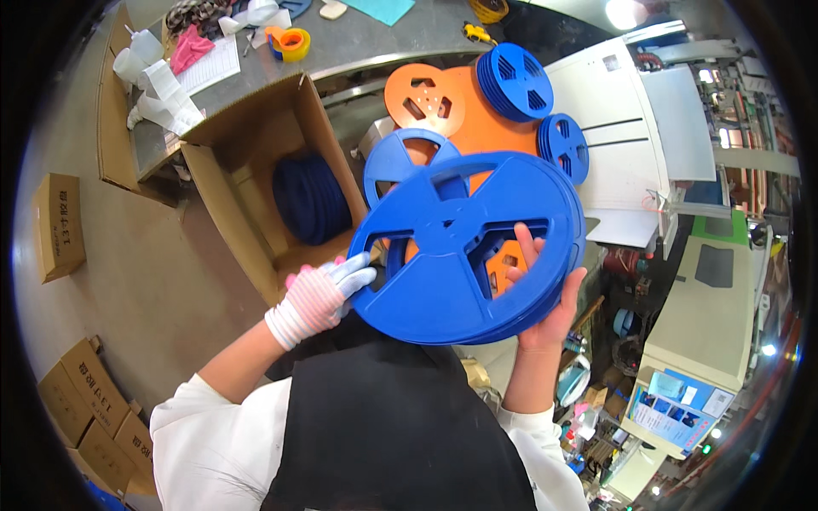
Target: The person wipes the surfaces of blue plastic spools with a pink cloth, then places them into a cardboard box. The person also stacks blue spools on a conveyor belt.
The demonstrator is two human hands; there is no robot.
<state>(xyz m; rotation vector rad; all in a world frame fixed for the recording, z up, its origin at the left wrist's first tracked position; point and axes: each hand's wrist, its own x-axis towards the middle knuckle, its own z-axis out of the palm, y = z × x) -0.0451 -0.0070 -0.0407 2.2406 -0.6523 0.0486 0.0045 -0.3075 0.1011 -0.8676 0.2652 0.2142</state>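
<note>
A stack of large blue plastic reels (426,289) is tilted up in front of my body, held between both hands. My left hand (319,298), in a white and pink glove, grips the reels' left edge. My bare right hand (550,319) supports the right side from below, some fingers showing through a cutout in the reels. To the left, an open cardboard box (230,209) contains several blue reels (308,200). Another, lighter blue reel (382,166) lies behind the held stack, which partly hides it.
Two more stacks of blue reels (514,81) and an orange reel (423,100) rest around an orange surface (486,115). A grey table (358,38) at the far side carries yellow tape (296,44). Closed cartons (60,226) stand on the floor at left; beige machinery (699,315) is at right.
</note>
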